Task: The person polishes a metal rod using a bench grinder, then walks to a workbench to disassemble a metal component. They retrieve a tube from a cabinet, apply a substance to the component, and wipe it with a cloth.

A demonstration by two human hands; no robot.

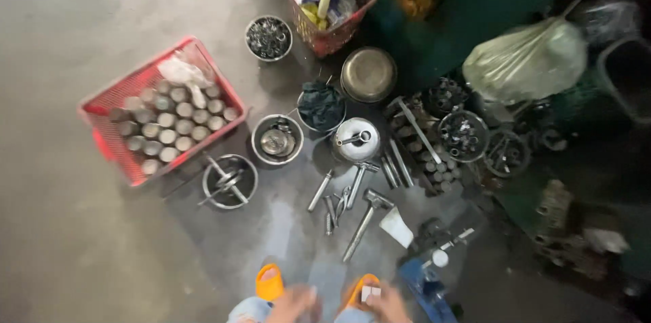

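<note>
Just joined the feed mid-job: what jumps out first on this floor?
The red crate at left, packed with rows of grey metal cylinders, stands out first. Right of it, round metal bowls of parts ring a scatter of loose tools, a hammer among them, on the concrete. At the bottom edge, the left hand and right hand hover blurred over orange sandals; the right holds a small white piece.
</note>
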